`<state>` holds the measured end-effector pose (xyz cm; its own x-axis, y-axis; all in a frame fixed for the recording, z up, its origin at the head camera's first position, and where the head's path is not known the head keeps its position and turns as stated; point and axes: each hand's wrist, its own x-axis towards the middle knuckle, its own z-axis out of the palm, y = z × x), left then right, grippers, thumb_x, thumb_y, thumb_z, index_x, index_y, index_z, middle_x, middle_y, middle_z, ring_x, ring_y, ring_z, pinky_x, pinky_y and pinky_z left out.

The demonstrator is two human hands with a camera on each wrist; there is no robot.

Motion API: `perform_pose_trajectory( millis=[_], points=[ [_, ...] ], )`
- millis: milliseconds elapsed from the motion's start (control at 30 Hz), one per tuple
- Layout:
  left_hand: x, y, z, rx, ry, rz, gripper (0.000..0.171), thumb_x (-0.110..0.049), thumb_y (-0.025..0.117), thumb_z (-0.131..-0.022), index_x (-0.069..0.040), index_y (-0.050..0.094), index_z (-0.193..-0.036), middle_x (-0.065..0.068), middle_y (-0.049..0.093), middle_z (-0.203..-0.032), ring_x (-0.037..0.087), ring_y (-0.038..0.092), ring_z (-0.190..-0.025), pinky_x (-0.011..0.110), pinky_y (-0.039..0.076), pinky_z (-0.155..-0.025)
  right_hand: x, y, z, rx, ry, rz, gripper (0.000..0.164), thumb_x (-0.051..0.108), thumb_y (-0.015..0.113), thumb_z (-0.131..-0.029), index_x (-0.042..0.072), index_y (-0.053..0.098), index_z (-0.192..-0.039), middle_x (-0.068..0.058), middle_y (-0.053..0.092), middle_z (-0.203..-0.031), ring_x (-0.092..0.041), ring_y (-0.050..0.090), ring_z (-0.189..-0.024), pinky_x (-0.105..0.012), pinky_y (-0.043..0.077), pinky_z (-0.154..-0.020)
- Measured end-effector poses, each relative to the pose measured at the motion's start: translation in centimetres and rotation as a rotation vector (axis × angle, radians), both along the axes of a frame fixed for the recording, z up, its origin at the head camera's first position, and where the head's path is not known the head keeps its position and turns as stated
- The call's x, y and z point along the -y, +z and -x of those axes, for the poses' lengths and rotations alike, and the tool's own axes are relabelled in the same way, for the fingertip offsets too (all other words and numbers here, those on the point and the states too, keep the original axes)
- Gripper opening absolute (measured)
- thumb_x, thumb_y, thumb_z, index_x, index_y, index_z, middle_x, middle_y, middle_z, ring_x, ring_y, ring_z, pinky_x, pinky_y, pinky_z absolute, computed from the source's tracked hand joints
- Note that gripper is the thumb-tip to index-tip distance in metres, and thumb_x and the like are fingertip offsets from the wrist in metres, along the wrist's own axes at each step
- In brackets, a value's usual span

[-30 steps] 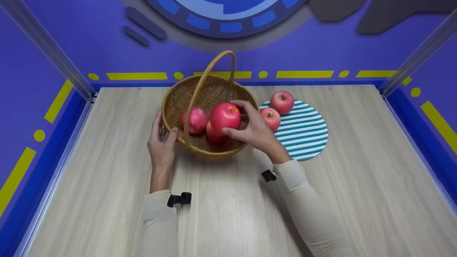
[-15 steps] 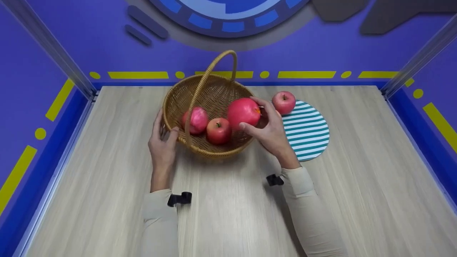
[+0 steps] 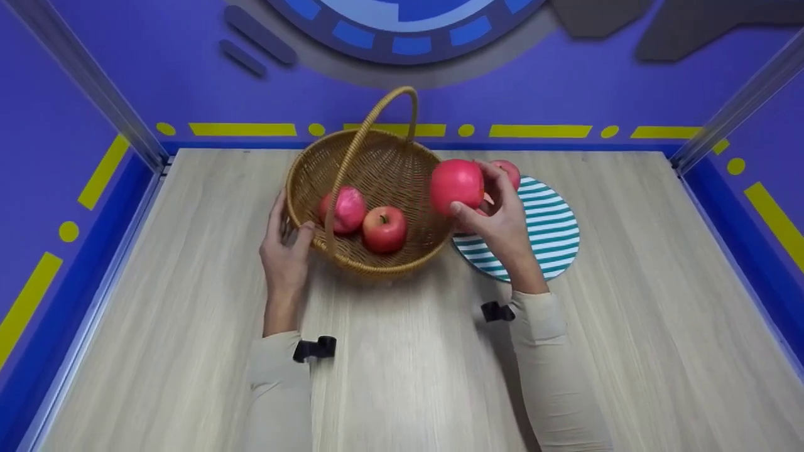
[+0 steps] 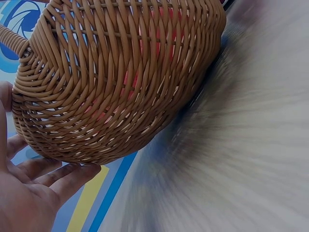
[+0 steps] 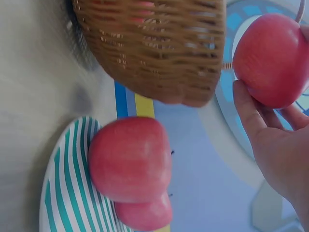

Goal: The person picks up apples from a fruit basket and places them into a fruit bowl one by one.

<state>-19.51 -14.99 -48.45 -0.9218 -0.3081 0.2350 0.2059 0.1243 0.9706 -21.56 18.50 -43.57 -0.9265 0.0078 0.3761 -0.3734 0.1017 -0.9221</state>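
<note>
My left hand (image 3: 286, 260) grips the near left rim of a wicker basket (image 3: 408, 179), thumb over the edge; in the left wrist view its fingers (image 4: 72, 186) lie against the outer weave. Thumb and fingers of my right hand (image 3: 505, 226) hold a smooth red pomegranate (image 3: 456, 186) above the basket's right rim. The right wrist view shows the pomegranate (image 5: 270, 60) raised higher than the basket's edge. Inside the basket are a red apple (image 3: 385, 230) and a pink, lumpy fruit (image 3: 350, 210), partly behind the arched handle (image 3: 355, 147).
A round flat plate with teal and white stripes (image 3: 549, 229) lies right of the basket. Two apples sit on it, one apple (image 5: 130, 159) in front of another apple (image 5: 145, 212), largely hidden by my right hand in the head view. Blue walls (image 3: 553, 94) enclose the wooden table (image 3: 389, 376).
My right hand has carried the pomegranate from over the basket's middle to the right, past its rim, uncovering the apple inside. My left hand has stayed on the basket.
</note>
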Motion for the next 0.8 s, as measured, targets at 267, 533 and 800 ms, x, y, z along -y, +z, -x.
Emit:
perform_pose_trajectory(
  millis=[267, 533, 800],
  points=[
    [0.1, 0.1, 0.0, 0.017, -0.006, 0.0, 0.068, -0.018, 0.066, -0.098, -0.024, 0.046, -0.163, 0.004, 0.047, -0.162, 0.022, 0.047, -0.147, 0.038, 0.041, -0.119, -1.4, 0.0, 0.3, 0.04, -0.089, -0.037, 0.082, 0.024, 0.087, -0.087, 0.009, 0.048, -0.157, -0.006, 0.056, -0.143, -0.024, 0.055, -0.127, -0.041, 0.057, -0.102],
    [0.1, -0.1, 0.1, 0.008, 0.004, 0.011, 0.068, -0.017, 0.066, -0.097, -0.022, 0.047, -0.163, 0.005, 0.05, -0.16, 0.023, 0.05, -0.144, 0.039, 0.042, -0.118, -2.7, -0.3, 0.4, 0.033, -0.157, 0.012, 0.075, 0.032, 0.084, -0.089, 0.009, 0.053, -0.154, -0.003, 0.061, -0.14, -0.024, 0.058, -0.123, -0.037, 0.055, -0.104],
    [0.0, 0.0, 0.1, 0.011, 0.001, 0.007, 0.068, -0.015, 0.066, -0.098, -0.023, 0.047, -0.163, 0.004, 0.05, -0.159, 0.022, 0.051, -0.143, 0.038, 0.043, -0.118, -4.3, 0.0, 0.6, 0.072, -0.166, 0.099, 0.072, 0.018, 0.085, -0.09, 0.002, 0.049, -0.151, -0.008, 0.056, -0.143, -0.028, 0.053, -0.129, -0.035, 0.057, -0.102]
  ],
)
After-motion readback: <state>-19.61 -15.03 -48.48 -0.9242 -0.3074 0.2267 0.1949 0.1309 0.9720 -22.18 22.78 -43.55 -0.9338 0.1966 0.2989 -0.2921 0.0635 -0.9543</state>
